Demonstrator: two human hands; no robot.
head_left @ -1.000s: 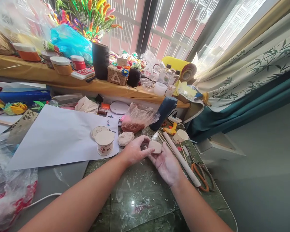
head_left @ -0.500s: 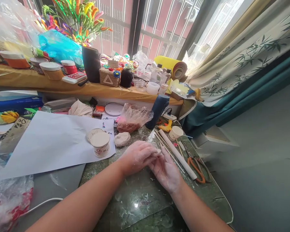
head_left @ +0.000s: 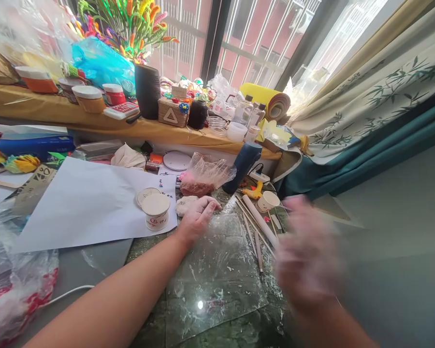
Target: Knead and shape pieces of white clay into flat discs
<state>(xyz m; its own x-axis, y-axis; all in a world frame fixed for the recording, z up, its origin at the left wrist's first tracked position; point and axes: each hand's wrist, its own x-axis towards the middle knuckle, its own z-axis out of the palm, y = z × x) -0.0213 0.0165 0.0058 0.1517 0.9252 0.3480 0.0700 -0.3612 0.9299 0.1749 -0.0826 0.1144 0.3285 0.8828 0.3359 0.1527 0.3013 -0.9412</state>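
The left hand (head_left: 199,218) curves before a pale clay lump (head_left: 184,205), partly hiding it; whether its grip holds anything, I cannot tell. The right hand (head_left: 308,256), at right, is too blurred to read. Clay handling seems in hand; bringing the hands together calls for avoiding the white rod (head_left: 260,220) between them on the worktop (head_left: 217,266).

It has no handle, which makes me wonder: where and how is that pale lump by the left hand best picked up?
Probably across the rounded sides of the pale lump, coming down from above. It lies low, with its upper surface largely exposed, while the left hand hides part of its right end.
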